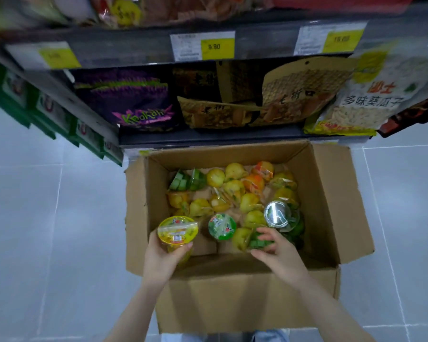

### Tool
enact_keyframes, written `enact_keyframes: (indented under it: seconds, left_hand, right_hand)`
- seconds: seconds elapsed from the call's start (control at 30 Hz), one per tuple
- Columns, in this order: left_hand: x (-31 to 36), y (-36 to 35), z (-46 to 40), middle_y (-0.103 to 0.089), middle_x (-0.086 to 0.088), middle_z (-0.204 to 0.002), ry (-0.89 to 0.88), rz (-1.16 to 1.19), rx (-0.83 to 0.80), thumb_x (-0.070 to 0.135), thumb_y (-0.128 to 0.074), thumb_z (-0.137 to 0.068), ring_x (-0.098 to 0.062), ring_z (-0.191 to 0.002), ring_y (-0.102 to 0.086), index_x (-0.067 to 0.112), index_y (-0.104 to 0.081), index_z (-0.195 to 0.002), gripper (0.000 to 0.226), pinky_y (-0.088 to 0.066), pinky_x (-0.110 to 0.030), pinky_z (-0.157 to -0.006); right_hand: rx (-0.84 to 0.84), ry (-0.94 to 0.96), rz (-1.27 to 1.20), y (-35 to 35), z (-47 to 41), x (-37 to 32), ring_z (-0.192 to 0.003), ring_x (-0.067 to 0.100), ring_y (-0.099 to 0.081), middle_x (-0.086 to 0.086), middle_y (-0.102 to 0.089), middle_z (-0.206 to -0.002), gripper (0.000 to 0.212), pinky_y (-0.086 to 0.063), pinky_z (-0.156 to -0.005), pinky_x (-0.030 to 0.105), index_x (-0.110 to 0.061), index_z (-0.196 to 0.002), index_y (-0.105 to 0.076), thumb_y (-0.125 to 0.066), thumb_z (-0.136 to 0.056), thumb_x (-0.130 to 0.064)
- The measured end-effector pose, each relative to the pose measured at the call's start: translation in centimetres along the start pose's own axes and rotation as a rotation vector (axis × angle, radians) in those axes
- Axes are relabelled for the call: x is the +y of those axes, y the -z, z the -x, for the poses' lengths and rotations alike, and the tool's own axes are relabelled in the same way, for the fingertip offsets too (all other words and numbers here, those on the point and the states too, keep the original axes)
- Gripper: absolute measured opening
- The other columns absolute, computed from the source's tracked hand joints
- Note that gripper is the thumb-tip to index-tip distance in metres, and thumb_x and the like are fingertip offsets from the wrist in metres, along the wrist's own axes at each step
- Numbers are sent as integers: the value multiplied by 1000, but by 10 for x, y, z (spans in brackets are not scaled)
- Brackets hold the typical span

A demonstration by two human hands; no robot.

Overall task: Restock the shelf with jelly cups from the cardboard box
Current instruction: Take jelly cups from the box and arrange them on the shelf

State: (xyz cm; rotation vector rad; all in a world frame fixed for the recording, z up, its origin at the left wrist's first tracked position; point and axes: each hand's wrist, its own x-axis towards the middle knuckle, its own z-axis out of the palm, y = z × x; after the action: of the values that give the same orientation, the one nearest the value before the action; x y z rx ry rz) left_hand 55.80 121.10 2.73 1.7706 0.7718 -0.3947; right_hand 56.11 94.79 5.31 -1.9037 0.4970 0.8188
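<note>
An open cardboard box [331, 193] stands on the floor below the shelf [208, 138]. It holds several yellow, orange and green jelly cups. My left hand [162, 257] grips a yellow jelly cup [178, 230] over the box's near left corner. My right hand [279, 253] is down in the box, its fingers closing around a green jelly cup [258, 241]. Another green cup [222, 226] stands upright between my hands. A cup with a silver foil lid [277, 214] lies just beyond my right hand.
The lowest shelf carries a purple snack bag [134, 102], brown paper bags [257, 99] and a sunflower seed bag [371, 95]. Yellow price tags [214, 46] line the shelf edge above. Green boxes [50, 112] sit on the left rack. Grey tiled floor surrounds the box.
</note>
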Motion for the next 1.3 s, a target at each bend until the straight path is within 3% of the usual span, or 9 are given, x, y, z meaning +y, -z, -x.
enact_keyframes:
  seconds: [0.17, 0.23, 0.37, 0.47, 0.6, 0.7, 0.93, 1.07, 1.3]
  left_hand:
    - [-12, -45, 24, -69, 1, -98, 15, 160, -158, 15, -89, -47, -4, -88, -66, 18, -56, -102, 64, -49, -15, -73]
    - [-12, -60, 27, -70, 3, -99, 22, 223, -211, 17, -89, -48, -3, -89, -65, 16, -57, -105, 65, -48, -14, -74]
    - [-7, -76, 29, -70, 5, -103, 41, 271, -357, 32, -79, -48, -9, -98, -63, 18, -59, -112, 69, -48, -20, -81]
    - [-9, -83, 35, -69, 7, -104, 100, 221, -511, 30, -70, -52, 1, -93, -62, 22, -57, -120, 70, -46, -15, -78]
    - [-39, -69, 13, -56, -2, -124, 25, -353, -120, 13, -68, -76, -16, -112, -52, 16, -55, -125, 51, -34, -16, -93]
    - [-63, -55, -22, -48, -12, -133, 152, -521, 68, 18, -68, -82, -30, -126, -40, 14, -45, -134, 57, -34, -34, -106]
    - [-84, -70, -74, -28, -13, -143, 335, -685, 53, 22, -54, -90, -38, -128, -29, 24, -32, -138, 53, -33, -42, -105]
    - [-88, -76, -60, -22, -11, -144, 180, -863, -41, 14, -55, -90, -37, -127, -25, 32, -39, -135, 51, -38, -39, -100]
    - [-79, -69, -71, -23, -17, -135, 289, -767, -89, 18, -68, -82, -37, -118, -43, 31, -21, -139, 75, -42, -41, -95]
  right_hand:
    - [-288, 85, 67, -24, -17, -3, -111, 3, -50, -11, -50, -123, 81, -43, -98, 24, -46, -132, -35, -78, -72, -12]
    - [-357, 124, 56, -29, -23, -1, -109, -6, -49, -24, -48, -121, 93, -41, -99, 22, -48, -136, -29, -81, -68, -12]
    - [-238, 115, -151, -31, -36, 8, -105, 1, -60, -12, -59, -119, 90, -49, -95, 28, -44, -123, -37, -86, -59, -4]
    - [-113, 109, -187, -20, -39, 22, -99, -1, -61, -7, -61, -115, 82, -49, -88, 20, -36, -119, -40, -82, -62, 5]
    - [-54, 59, -220, 1, -39, 38, -100, 0, -59, -11, -59, -113, 80, -48, -81, 17, -31, -126, -39, -79, -67, 5]
    - [-20, 59, -220, 10, -46, 50, -101, 2, -58, -14, -57, -109, 77, -49, -75, 16, -31, -124, -39, -78, -68, 4]
    - [12, 75, -241, -9, -82, 71, -89, -6, -58, -15, -54, -104, 75, -45, -67, 3, -28, -122, -39, -77, -67, 7]
    - [29, 36, -261, -14, -79, 84, -97, 0, -55, -16, -54, -107, 76, -45, -67, 4, -28, -124, -38, -78, -68, 4]
    - [60, 67, -265, 12, -83, 80, -100, 4, -58, -11, -56, -112, 74, -50, -74, 17, -30, -123, -41, -79, -68, 2]
